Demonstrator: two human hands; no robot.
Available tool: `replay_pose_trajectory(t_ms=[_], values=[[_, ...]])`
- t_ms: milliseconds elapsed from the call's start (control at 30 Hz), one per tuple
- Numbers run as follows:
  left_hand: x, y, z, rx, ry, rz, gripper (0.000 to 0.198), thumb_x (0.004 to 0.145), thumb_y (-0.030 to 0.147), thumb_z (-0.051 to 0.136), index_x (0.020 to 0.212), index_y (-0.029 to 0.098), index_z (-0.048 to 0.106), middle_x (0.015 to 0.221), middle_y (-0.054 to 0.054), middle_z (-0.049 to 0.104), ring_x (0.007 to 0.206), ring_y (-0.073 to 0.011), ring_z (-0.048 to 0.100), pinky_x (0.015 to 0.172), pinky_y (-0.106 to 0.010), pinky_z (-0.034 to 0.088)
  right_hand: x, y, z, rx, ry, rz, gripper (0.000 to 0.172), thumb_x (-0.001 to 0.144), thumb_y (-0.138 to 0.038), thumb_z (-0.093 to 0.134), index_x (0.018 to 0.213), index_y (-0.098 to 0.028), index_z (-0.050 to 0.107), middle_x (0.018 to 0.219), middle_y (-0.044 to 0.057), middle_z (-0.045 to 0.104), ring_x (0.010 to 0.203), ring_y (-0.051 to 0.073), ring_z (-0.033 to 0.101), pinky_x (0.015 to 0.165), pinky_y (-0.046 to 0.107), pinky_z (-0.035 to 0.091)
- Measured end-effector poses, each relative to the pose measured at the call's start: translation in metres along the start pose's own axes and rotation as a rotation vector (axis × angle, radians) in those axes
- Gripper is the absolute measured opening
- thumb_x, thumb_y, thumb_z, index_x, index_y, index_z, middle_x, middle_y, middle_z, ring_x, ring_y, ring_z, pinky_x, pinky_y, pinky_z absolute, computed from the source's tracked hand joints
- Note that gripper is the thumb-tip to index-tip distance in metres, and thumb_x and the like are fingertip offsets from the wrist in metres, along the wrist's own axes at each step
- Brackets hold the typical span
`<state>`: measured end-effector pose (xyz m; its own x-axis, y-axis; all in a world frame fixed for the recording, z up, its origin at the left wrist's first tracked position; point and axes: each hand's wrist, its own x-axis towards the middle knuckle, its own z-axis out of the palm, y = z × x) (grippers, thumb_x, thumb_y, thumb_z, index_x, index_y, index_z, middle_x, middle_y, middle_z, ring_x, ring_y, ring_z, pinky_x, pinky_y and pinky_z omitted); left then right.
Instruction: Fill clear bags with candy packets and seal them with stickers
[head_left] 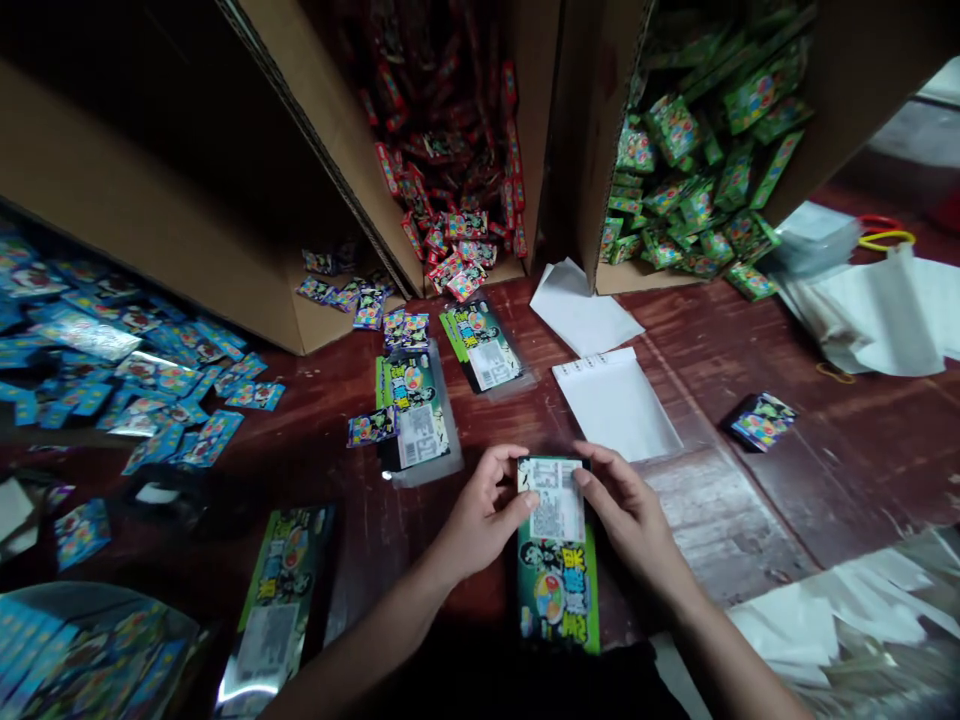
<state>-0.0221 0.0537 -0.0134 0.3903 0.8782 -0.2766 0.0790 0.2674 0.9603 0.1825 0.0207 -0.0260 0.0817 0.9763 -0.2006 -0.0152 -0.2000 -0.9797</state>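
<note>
At the table's front edge I hold a green and black printed candy packet between both hands, its white label at the far end. My left hand grips the label end from the left, thumb on top. My right hand grips the same end from the right, thumb near the label's corner; its fingers behind are partly hidden. Beyond them lie two similar packets in clear sleeves, one packet with a small purple sachet on it, and another packet further back.
Open cartons stand at the back, one holding red sachets, another green packs. Blue sachets pile up at left. White paper envelopes lie mid-table. A dark sachet stack sits right; another green packet lies left.
</note>
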Motion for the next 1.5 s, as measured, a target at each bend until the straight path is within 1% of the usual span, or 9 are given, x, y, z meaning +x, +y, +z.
replay_pose_trajectory(t_ms=[167, 267, 367, 667, 833, 1100, 1233, 1367, 1500], values=[[0.009, 0.003, -0.008, 0.114, 0.005, 0.103, 0.014, 0.096, 0.028, 0.058, 0.107, 0.021, 0.062, 0.132, -0.008, 0.06, 0.125, -0.0217, 0.055, 0.107, -0.037, 0.041, 0.004, -0.005, -0.024, -0.209, -0.178, -0.139, 0.019, 0.096, -0.035, 0.062, 0.112, -0.028, 0.069, 0.124, 0.004, 0.065, 0.116, 0.02, 0.06, 0.101, 0.034, 0.047], [0.017, 0.009, -0.006, 0.056, 0.055, 0.086, 0.013, 0.095, 0.025, 0.058, 0.107, 0.02, 0.062, 0.119, -0.007, 0.068, 0.114, -0.0197, 0.062, 0.101, -0.036, 0.046, 0.006, 0.0, -0.026, -0.205, -0.146, -0.188, 0.026, 0.096, -0.032, 0.062, 0.122, -0.031, 0.066, 0.131, 0.004, 0.064, 0.122, 0.021, 0.059, 0.108, 0.038, 0.044], [0.022, 0.018, -0.004, 0.08, 0.05, 0.033, 0.02, 0.094, 0.027, 0.061, 0.112, 0.021, 0.064, 0.108, -0.005, 0.072, 0.103, -0.0178, 0.066, 0.094, -0.033, 0.048, 0.011, -0.001, -0.026, -0.18, -0.161, -0.125, 0.035, 0.094, -0.033, 0.065, 0.129, -0.033, 0.063, 0.122, 0.003, 0.07, 0.114, 0.019, 0.065, 0.102, 0.035, 0.049], [0.038, 0.035, -0.001, 0.229, 0.048, -0.082, 0.013, 0.087, 0.029, 0.067, 0.086, 0.017, 0.071, 0.085, -0.002, 0.072, 0.078, -0.0141, 0.064, 0.073, -0.025, 0.048, 0.035, -0.034, -0.027, -0.082, -0.219, 0.241, 0.031, 0.084, -0.05, 0.073, 0.091, -0.019, 0.075, 0.086, 0.002, 0.074, 0.077, 0.015, 0.065, 0.072, 0.025, 0.05], [0.044, 0.045, -0.011, 0.24, -0.088, -0.117, 0.016, 0.086, 0.031, 0.069, 0.086, 0.016, 0.075, 0.087, -0.004, 0.075, 0.08, -0.0163, 0.067, 0.075, -0.027, 0.05, 0.038, -0.033, -0.031, -0.035, -0.26, 0.241, 0.029, 0.083, -0.049, 0.075, 0.088, -0.021, 0.077, 0.087, 0.002, 0.076, 0.08, 0.017, 0.067, 0.078, 0.029, 0.052], [0.043, 0.04, -0.018, 0.146, -0.2, -0.088, 0.015, 0.082, 0.029, 0.077, 0.09, 0.017, 0.072, 0.093, -0.005, 0.074, 0.087, -0.0166, 0.068, 0.08, -0.028, 0.052, 0.04, -0.045, -0.055, -0.234, -0.447, -0.07, 0.027, 0.098, -0.041, 0.058, 0.088, -0.027, 0.079, 0.118, 0.005, 0.073, 0.111, 0.024, 0.067, 0.093, 0.04, 0.054], [0.063, 0.037, -0.004, 0.16, -0.336, 0.012, 0.016, 0.083, 0.03, 0.075, 0.084, 0.015, 0.071, 0.093, -0.007, 0.074, 0.086, -0.0178, 0.068, 0.079, -0.028, 0.052, 0.108, -0.046, -0.09, -0.688, -0.153, -0.452, 0.028, 0.097, -0.039, 0.059, 0.118, -0.025, 0.071, 0.131, 0.009, 0.065, 0.123, 0.027, 0.058, 0.107, 0.046, 0.043], [0.09, 0.047, 0.01, 0.351, -0.505, 0.135, 0.012, 0.085, 0.028, 0.073, 0.087, 0.016, 0.073, 0.095, -0.007, 0.073, 0.087, -0.0183, 0.068, 0.081, -0.03, 0.052, 0.174, -0.029, -0.116, -1.015, -0.062, -0.492, 0.036, 0.097, -0.035, 0.056, 0.126, -0.015, 0.063, 0.124, 0.016, 0.066, 0.12, 0.032, 0.056, 0.105, 0.051, 0.04], [0.128, 0.057, 0.01, 0.629, -0.236, 0.337, 0.008, 0.087, 0.027, 0.07, 0.091, 0.021, 0.072, 0.117, -0.007, 0.068, 0.11, -0.0229, 0.063, 0.1, -0.037, 0.046, 0.178, -0.013, -0.121, -1.052, -0.162, -0.477, 0.03, 0.094, -0.036, 0.061, 0.119, -0.019, 0.067, 0.113, 0.012, 0.07, 0.105, 0.03, 0.06, 0.094, 0.046, 0.044]])
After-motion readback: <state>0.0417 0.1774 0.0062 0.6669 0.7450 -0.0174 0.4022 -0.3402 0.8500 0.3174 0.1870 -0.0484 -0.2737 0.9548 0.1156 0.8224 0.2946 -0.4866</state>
